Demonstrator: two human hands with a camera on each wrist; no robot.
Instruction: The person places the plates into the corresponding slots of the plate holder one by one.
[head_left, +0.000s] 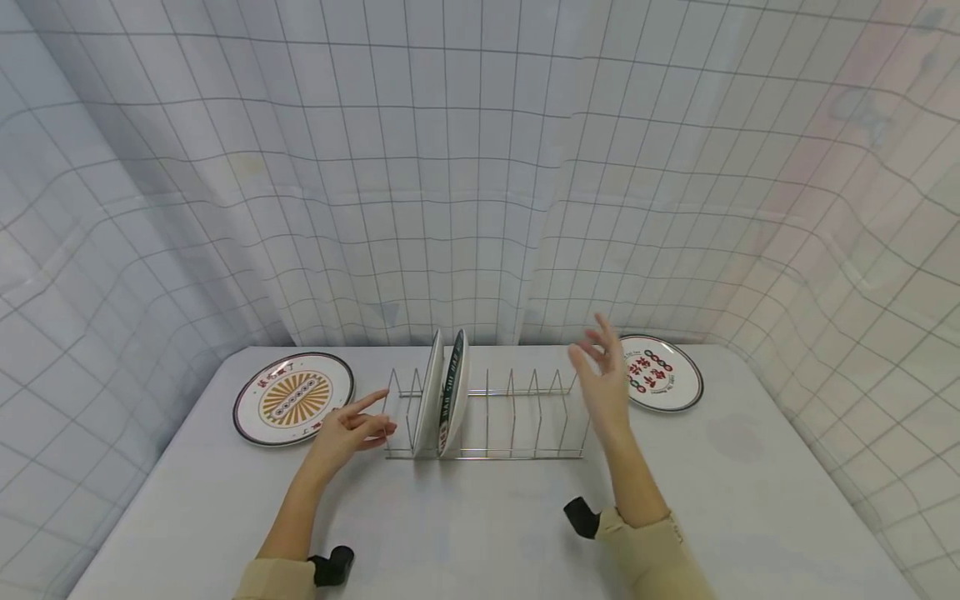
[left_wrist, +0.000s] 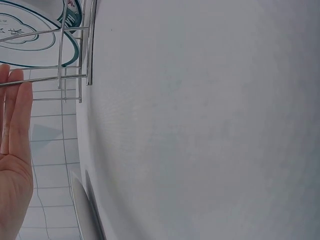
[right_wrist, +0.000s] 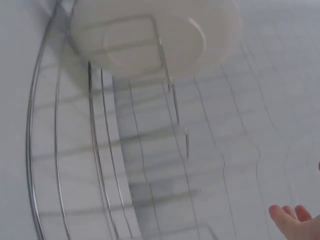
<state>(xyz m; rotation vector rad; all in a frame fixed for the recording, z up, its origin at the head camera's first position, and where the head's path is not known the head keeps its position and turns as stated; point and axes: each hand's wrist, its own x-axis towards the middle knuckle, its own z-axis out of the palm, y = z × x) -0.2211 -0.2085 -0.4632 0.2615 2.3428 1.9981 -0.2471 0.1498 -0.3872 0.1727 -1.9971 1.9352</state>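
Observation:
A wire plate rack (head_left: 547, 457) stands on the white table, two plates upright in its left part. The left of these, a white plate (head_left: 428, 404), is seen nearly edge-on; beside it is a plate with a dark green lettered band (head_left: 452, 387). My left hand (head_left: 343, 433) is at the rack's left end, its fingers extended against the end wire in the left wrist view and holding nothing. Raised by the rack's right end, my right hand (head_left: 606, 383) is empty with loosely spread fingers. In the right wrist view a pale plate back (right_wrist: 155, 47) shows past the wires.
A round plate with a yellow sunburst pattern (head_left: 296, 398) lies flat on the table (head_left: 480, 533) at the left. Another flat plate with red markings (head_left: 675, 383) lies at the back right, partly behind my right hand. A gridded white curtain (head_left: 480, 208) hangs around the table.

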